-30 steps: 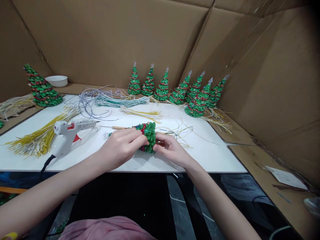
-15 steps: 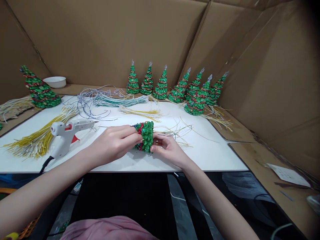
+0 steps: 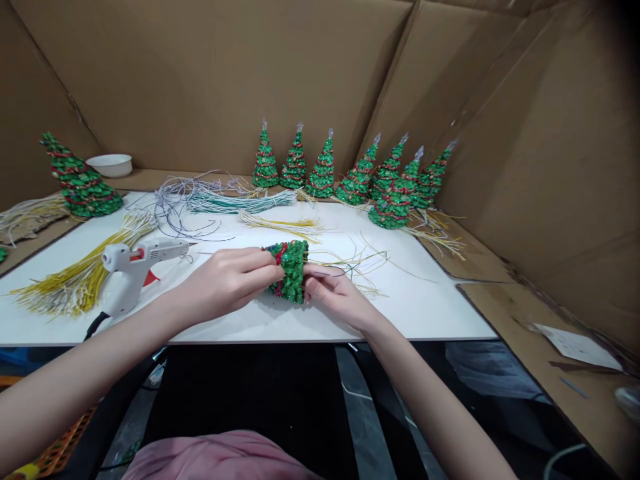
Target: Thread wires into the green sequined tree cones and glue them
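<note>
A small green Christmas tree (image 3: pixel 293 272) with a red garland lies on its side over the white board, its base turned right. My left hand (image 3: pixel 233 277) is closed around its upper part and hides the tip. Thin yellow and dark wires (image 3: pixel 360 263) trail rightward from the base. My right hand (image 3: pixel 337 293) is at the base, thumb and fingers drawn together among the wires. Its fingertips are partly hidden, so I cannot tell exactly what they pinch. Left of my left hand, a white glue gun (image 3: pixel 125 267) rests with its nozzle pointing right.
Several finished trees (image 3: pixel 323 167) stand along the cardboard back wall, and another tree (image 3: pixel 83 180) stands at the left. Bundles of yellow wires (image 3: pixel 90 267), green wires (image 3: pixel 240 202) and purple wires (image 3: pixel 175 200) lie on the white board (image 3: pixel 425 313). A white bowl (image 3: pixel 111 165) sits behind.
My right fingers have drawn closer together and in against the tree's base. The tree has turned slightly, and my left hand keeps its hold.
</note>
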Demonstrator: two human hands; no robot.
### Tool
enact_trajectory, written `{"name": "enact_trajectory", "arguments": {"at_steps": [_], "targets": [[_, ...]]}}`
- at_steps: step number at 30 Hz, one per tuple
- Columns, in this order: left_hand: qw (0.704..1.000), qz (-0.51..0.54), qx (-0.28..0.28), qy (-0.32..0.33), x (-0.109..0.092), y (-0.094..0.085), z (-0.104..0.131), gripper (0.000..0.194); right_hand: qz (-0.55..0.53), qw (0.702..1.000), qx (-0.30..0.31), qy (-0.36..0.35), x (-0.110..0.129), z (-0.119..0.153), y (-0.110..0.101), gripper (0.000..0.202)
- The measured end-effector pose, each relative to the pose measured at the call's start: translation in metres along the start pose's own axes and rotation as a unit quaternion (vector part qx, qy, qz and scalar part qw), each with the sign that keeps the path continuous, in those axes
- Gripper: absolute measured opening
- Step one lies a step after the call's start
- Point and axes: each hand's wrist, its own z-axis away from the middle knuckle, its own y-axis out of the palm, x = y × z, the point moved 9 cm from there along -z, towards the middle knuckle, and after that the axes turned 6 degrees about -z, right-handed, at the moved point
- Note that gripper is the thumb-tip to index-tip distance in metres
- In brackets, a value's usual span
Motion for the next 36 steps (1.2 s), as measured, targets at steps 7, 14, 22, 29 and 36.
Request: {"name": "enact_trajectory", "arguments": {"at_steps": [7, 14, 22, 29, 36], "targets": [[0.996, 0.070, 0.003, -0.058, 0.011, 0.006, -0.005, 0.032, -0.012, 1.000, -0.022, 0.014, 0.002, -0.003, -0.002, 0.023], [0.983, 0.152, 0.019, -0.105, 0.015, 0.030, -0.001, 0.043, 0.022, 0.996, -0.092, -0.005, -0.003, -0.011, -0.005, 0.009], [0.972, 0.175, -0.038, -0.155, 0.014, 0.032, 0.000, 0.038, 0.053, 0.983, -0.168, -0.060, 0.005, -0.013, -0.008, 0.002], [0.965, 0.190, -0.050, -0.173, 0.014, 0.034, 0.000, 0.042, 0.037, 0.971, -0.224, -0.072, -0.001, -0.011, -0.013, 0.003], [0.957, 0.213, -0.053, -0.187, 0.014, 0.034, 0.004, 0.041, 0.034, 0.977, -0.200, -0.060, 0.002, -0.007, -0.012, 0.003]]}}
